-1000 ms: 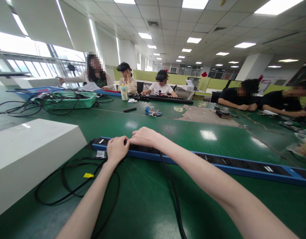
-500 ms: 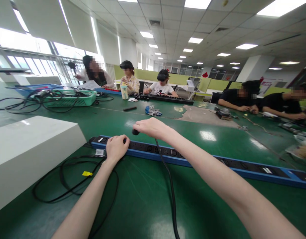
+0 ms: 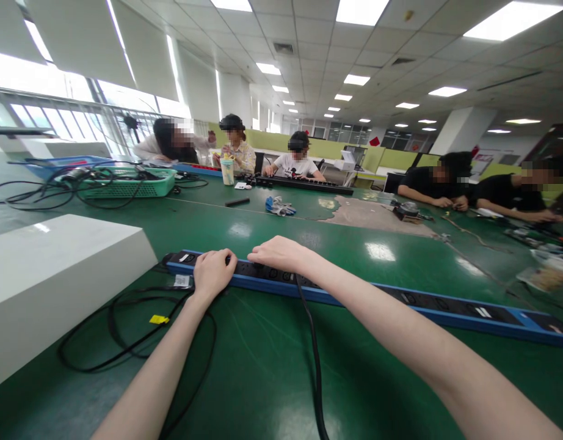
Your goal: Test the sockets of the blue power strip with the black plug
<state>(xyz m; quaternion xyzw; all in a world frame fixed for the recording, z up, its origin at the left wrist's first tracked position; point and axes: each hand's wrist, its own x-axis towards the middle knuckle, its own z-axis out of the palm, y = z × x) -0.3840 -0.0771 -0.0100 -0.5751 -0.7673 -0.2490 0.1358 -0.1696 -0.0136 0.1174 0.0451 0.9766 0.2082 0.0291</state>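
So the long blue power strip (image 3: 400, 302) is lying flat on the green table (image 3: 263, 379), running left to right across the front, and both hands are sitting on its left end. Left hand (image 3: 212, 274) is curling over the very end and gripping it. Right hand (image 3: 278, 253) is cupping the sockets just beside, with a black cable (image 3: 311, 330) trailing out from under it. Can't tell if it's pinching a plug.

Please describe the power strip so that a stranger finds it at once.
Find the big green table, then the white box on its left. Beside it, under the left hand and right hand, lies the power strip: long, black, edged in blue, unlike the thin cables nearby.
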